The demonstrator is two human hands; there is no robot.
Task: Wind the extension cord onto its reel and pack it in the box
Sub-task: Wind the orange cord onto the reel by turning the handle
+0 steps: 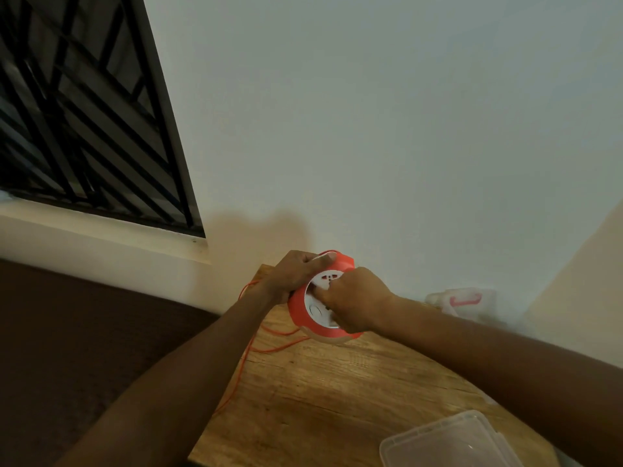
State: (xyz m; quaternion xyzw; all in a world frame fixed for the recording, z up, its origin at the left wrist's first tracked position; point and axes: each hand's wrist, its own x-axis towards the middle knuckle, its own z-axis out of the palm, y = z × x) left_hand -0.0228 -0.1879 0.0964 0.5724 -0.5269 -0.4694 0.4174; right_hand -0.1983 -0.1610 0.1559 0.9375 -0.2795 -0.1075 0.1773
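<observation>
An orange cord reel (298,310) with a white socket face (325,281) is held tilted above the far end of the wooden table (330,392). My left hand (296,273) grips its upper left rim, thumb across the top edge. My right hand (354,305) has curled fingers pressed on the white face, covering its right side. A thin orange cord (247,352) trails loose from under the reel, loops on the table and drops over the left edge. A clear plastic box (445,443) lies at the near right corner.
A white wall rises right behind the table. A barred window (84,106) with a pale sill fills the upper left. A translucent container with a pink handle (463,299) sits at the far right by the wall. Dark floor lies left of the table.
</observation>
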